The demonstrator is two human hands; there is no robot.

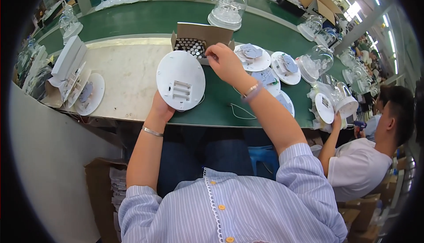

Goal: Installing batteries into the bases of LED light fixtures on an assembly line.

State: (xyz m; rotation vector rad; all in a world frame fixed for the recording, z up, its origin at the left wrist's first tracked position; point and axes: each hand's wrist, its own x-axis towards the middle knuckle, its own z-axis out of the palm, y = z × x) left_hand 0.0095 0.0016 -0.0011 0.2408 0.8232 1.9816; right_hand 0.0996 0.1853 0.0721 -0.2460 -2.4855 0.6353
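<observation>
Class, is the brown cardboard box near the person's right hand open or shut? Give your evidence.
Open. The brown rectangular cardboard box has its lid flap raised, and rows of small silver-ended cylinders show inside.

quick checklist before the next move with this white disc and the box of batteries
1. White disc in left hand: ok, held at its lower edge.
2. Slotted side turned toward the camera: ok.
3. Three slots filled: not ok, they look empty.
4. Cardboard box open, batteries showing: ok.
5. Right hand near the box: ok, at its right end.
6. Battery gripped in right hand: cannot tell, too small to make out.
</observation>
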